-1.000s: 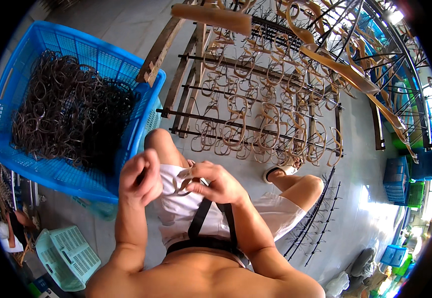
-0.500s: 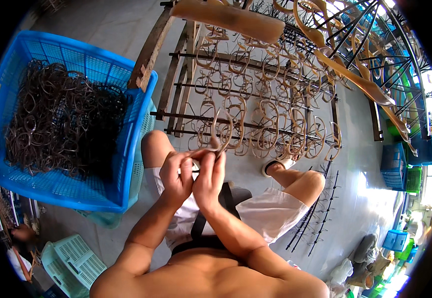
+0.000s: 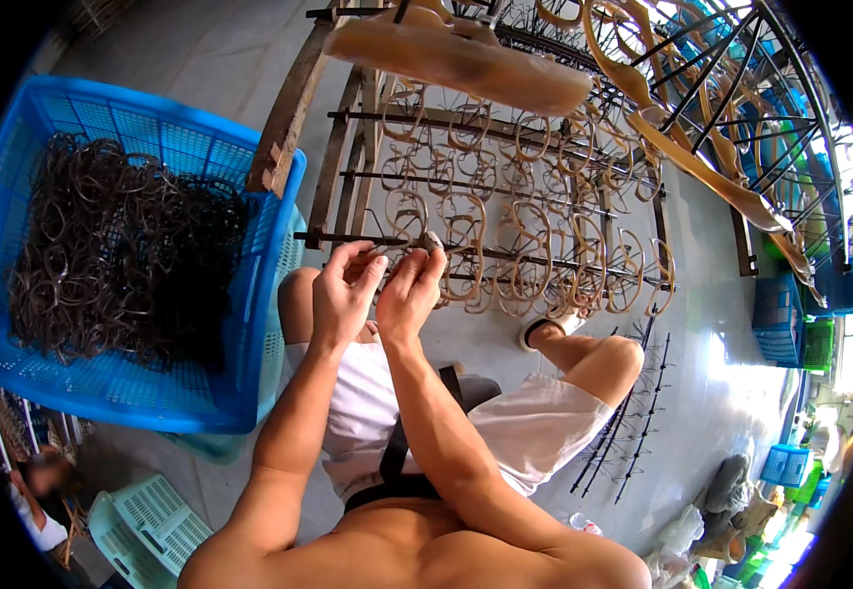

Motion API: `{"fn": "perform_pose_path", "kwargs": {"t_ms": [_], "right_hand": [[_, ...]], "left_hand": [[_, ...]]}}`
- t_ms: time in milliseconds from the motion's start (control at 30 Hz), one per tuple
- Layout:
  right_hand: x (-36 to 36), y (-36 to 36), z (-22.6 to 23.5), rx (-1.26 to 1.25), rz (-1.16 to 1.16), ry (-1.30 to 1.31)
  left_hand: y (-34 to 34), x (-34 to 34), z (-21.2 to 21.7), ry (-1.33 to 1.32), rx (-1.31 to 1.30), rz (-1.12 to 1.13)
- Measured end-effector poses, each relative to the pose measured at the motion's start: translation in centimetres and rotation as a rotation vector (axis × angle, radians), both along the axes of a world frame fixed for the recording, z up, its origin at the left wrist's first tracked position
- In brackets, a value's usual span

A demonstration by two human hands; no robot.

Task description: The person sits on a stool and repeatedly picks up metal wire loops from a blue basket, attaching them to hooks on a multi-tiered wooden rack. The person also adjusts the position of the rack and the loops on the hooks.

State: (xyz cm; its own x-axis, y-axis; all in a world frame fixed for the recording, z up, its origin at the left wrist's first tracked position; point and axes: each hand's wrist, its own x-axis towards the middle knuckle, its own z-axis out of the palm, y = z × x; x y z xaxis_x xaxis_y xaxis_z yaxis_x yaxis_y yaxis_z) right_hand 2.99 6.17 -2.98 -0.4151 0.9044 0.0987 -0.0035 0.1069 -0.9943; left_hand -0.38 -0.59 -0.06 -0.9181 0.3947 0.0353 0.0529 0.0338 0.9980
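Note:
Both of my hands are raised in front of me, side by side at the near rod of a rack. My right hand [image 3: 410, 294] is closed, its fingertips pinched at the lower part of a thin, curved brown loop [image 3: 423, 208] by the rod [image 3: 363, 239]. Just left of it, my left hand [image 3: 344, 294] has its fingers curled and its thumb toward the right hand. What lies between the left fingers is hidden. Similar translucent brown loops [image 3: 528, 229] hang in rows on the rack's dark rods.
A blue plastic crate [image 3: 235, 285] of tangled dark loops stands at my left. A wooden post [image 3: 294, 108] rises beside it. Large brown curved pieces [image 3: 456, 61] hang overhead. Spiked rods [image 3: 633, 422] lie on the floor at right. A pale green basket [image 3: 157, 525] sits lower left, near another person [image 3: 44, 481].
My hands have moved up and forward to the rack's near rod. The loop pinched between them came along. The left hand has opened slightly away from the right.

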Motion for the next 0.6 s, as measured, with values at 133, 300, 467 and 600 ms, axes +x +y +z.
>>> {"fn": "perform_pose_path", "kwargs": {"t_ms": [133,300,467,600], "right_hand": [[-0.8,0.0,0.9,0.032,-0.093,0.06],[-0.8,0.4,1.6,-0.021,-0.063,0.049],[-0.7,0.0,0.4,-0.123,-0.037,0.145],[-0.6,-0.6,0.7,-0.324,0.072,0.266]], "left_hand": [[0.3,-0.1,-0.3,0.027,-0.051,0.012],[0.6,-0.3,-0.4,0.061,-0.052,0.033],[0.5,-0.1,-0.1,0.047,-0.1,0.01],[0.5,-0.1,-0.3,0.038,-0.028,0.034]]}}
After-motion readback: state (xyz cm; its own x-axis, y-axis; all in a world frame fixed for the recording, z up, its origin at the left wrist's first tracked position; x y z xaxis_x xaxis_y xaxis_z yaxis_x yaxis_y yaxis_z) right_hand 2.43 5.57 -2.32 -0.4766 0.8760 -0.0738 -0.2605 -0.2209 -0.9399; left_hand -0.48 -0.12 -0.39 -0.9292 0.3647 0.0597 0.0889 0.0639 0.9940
